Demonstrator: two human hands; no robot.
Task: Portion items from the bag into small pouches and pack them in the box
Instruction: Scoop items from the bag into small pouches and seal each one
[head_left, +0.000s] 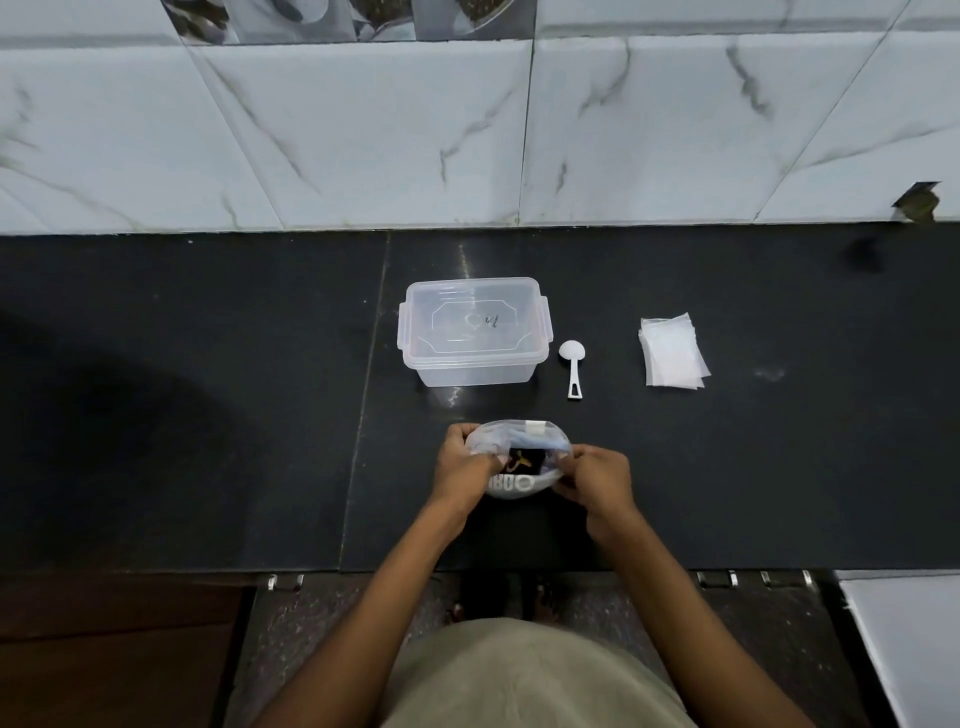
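On the dark worktop (208, 415), the left hand (462, 467) and right hand (597, 483) each keep a curled grip on the bag (514, 486), near the front edge. Behind stand the lidded box (472, 332), a white scoop (573, 364) and stacked pouches (672, 351).

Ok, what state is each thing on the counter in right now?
Box: lid on, nothing visible inside.
Scoop: lying on the counter, untouched.
Pouches: stacked flat, unfilled.
Bag: upright, mouth held open.
Left hand: gripping the bag's left edge.
Right hand: pinching its right edge.
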